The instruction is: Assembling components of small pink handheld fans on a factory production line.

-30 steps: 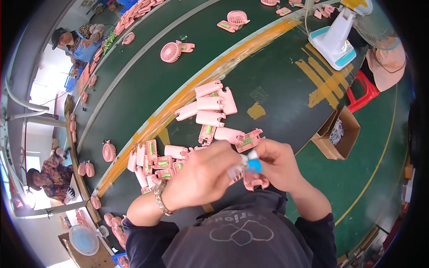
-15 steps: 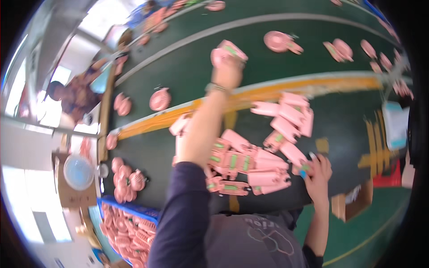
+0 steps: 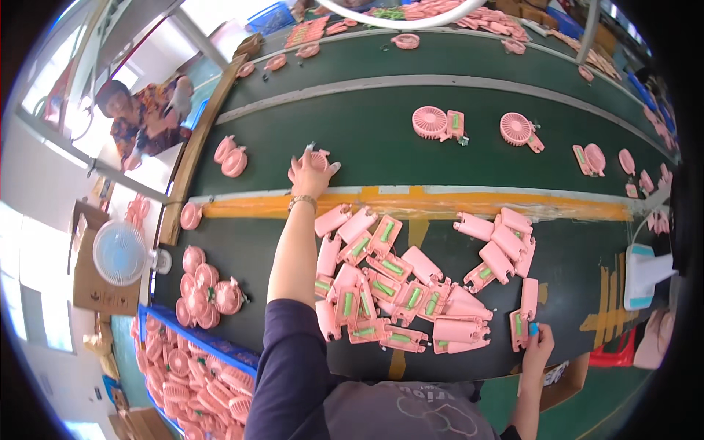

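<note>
My left hand (image 3: 311,178) reaches over the green conveyor belt, its fingers curled over a round pink fan head (image 3: 320,159) that they partly hide. Low on the right, my right hand (image 3: 537,346) pinches the edge of a pink handle shell (image 3: 518,328) with a green strip inside; a blue covering shows on one fingertip. Another pink shell (image 3: 529,297) lies against it. Between my arms is a loose pile of pink handle shells (image 3: 389,286), several showing green strips. On the belt, a fan head (image 3: 429,122) lies beside an open handle shell (image 3: 455,125).
A ledge with orange tape (image 3: 455,202) divides the belt from the dark table. Fan heads (image 3: 196,297) cluster at the left, above a full blue crate (image 3: 198,334). A white desk fan (image 3: 121,253) stands further left. A co-worker (image 3: 143,117) sits at the far left.
My left hand has let go of the fan and handle shell on the belt and moved left onto another fan head. My right hand stays near the table's right front. The view has shifted.
</note>
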`<act>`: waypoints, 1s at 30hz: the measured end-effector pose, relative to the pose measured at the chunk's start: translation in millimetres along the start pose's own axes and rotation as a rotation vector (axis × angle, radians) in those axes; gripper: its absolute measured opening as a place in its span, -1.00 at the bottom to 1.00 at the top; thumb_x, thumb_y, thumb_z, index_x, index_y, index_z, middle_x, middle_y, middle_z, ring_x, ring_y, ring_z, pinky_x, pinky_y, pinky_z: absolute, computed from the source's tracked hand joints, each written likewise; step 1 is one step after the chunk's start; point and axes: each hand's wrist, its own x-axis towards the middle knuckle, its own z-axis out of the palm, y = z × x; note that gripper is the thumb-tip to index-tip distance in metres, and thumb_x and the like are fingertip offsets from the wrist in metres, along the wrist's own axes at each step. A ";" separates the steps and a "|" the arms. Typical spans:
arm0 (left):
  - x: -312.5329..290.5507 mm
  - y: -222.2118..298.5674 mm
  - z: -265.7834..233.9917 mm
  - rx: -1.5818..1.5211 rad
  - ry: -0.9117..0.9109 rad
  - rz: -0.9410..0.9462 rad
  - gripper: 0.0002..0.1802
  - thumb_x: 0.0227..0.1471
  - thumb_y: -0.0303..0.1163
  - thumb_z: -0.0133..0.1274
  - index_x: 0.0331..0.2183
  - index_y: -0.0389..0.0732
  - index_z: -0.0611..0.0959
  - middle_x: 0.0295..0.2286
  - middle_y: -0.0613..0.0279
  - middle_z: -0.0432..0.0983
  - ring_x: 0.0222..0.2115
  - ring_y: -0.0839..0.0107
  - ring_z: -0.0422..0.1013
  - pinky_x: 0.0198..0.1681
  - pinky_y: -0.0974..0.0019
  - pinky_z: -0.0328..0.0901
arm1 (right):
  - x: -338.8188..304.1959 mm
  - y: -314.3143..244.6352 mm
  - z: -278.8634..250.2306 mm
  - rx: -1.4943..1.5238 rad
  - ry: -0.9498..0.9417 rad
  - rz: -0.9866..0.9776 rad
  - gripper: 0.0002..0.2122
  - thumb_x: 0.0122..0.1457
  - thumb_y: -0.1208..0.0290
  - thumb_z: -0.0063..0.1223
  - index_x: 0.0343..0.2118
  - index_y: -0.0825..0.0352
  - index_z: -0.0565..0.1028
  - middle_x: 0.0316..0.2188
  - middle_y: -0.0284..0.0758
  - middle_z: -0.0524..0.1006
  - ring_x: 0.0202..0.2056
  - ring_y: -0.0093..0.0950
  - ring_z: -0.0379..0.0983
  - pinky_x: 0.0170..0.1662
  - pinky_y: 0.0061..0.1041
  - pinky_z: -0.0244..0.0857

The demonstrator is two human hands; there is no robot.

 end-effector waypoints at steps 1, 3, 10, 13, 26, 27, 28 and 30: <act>4.6 -0.3 2.3 0.022 -0.072 -0.054 -0.29 -0.29 -0.03 0.27 -0.01 0.16 0.45 0.13 -0.01 0.10 0.04 -0.09 0.15 0.03 -0.09 0.19 | -1.4 -11.5 -0.2 0.178 -0.009 0.130 -0.95 0.17 0.57 -0.06 -0.31 0.37 0.40 -0.70 -0.43 0.29 -0.69 -0.69 0.14 -0.60 -0.66 0.02; 7.8 4.5 3.9 -0.092 -0.141 0.135 -0.30 -0.25 -0.03 0.25 -0.01 0.06 0.45 0.12 -0.08 0.11 0.03 -0.11 0.18 0.05 -0.05 0.18 | -6.2 -44.4 -1.3 0.270 0.014 0.247 -0.93 0.17 0.54 -0.03 -0.29 0.36 0.40 -0.69 -0.48 0.30 -0.69 -0.72 0.12 -0.61 -0.69 -0.02; -89.5 91.2 -9.5 -0.376 -0.596 1.142 -0.26 -0.38 -0.15 0.35 -0.05 -0.06 0.50 0.01 -0.04 0.21 0.06 0.00 0.15 0.14 0.06 0.10 | -27.5 -77.4 7.8 0.653 -0.156 0.341 -0.82 0.11 0.51 0.07 -0.23 0.45 0.44 -0.48 -0.33 0.50 -0.46 -0.55 0.43 -0.32 -0.61 0.32; -89.0 89.9 -12.5 -0.140 -0.606 1.176 -0.30 -0.35 -0.17 0.34 -0.07 -0.05 0.51 0.00 0.01 0.23 0.05 0.05 0.16 0.16 0.05 0.03 | -43.2 -81.8 23.4 0.661 -0.135 0.284 -0.77 0.11 0.49 0.07 -0.18 0.46 0.46 -0.41 -0.29 0.54 -0.36 -0.47 0.48 -0.21 -0.56 0.35; -145.7 153.3 -40.1 -0.226 -0.758 1.052 -0.74 0.05 -0.29 -0.09 -0.33 -0.24 0.61 -0.33 -0.04 0.52 -0.41 0.05 0.44 -0.32 0.12 0.30 | -73.8 -118.0 19.9 0.831 0.116 -0.053 -0.80 0.09 0.61 -0.02 -0.21 0.41 0.52 -0.25 -0.26 0.55 -0.24 -0.47 0.50 -0.18 -0.50 0.40; -153.6 147.0 -56.4 -0.387 -0.836 0.789 -0.81 0.04 -0.42 -0.05 -0.31 -0.28 0.59 -0.36 -0.04 0.51 -0.49 0.09 0.41 -0.41 0.23 0.30 | -77.8 -146.1 12.4 0.926 0.044 -0.069 -0.83 0.13 0.53 0.01 -0.21 0.40 0.52 -0.34 -0.26 0.58 -0.34 -0.53 0.52 -0.31 -0.56 0.41; -130.9 122.2 -15.6 -1.134 -1.221 0.516 -0.85 0.05 -0.47 -0.01 -0.30 -0.32 0.54 -0.31 0.18 0.47 -0.43 0.46 0.39 -0.36 0.36 0.32 | -79.3 -151.8 10.9 0.623 0.125 -0.044 -0.84 0.14 0.49 0.02 -0.24 0.40 0.52 -0.45 -0.30 0.58 -0.42 -0.58 0.52 -0.38 -0.58 0.39; -142.0 128.1 -63.4 -0.899 -0.959 0.755 -0.64 0.15 -0.31 -0.04 -0.13 -0.41 0.49 -0.30 0.04 0.50 -0.27 0.23 0.41 -0.16 0.28 0.29 | -95.5 -122.4 21.6 0.684 0.167 -0.168 -0.86 0.14 0.44 0.05 -0.36 0.42 0.52 -0.59 -0.35 0.54 -0.51 -0.63 0.49 -0.45 -0.61 0.36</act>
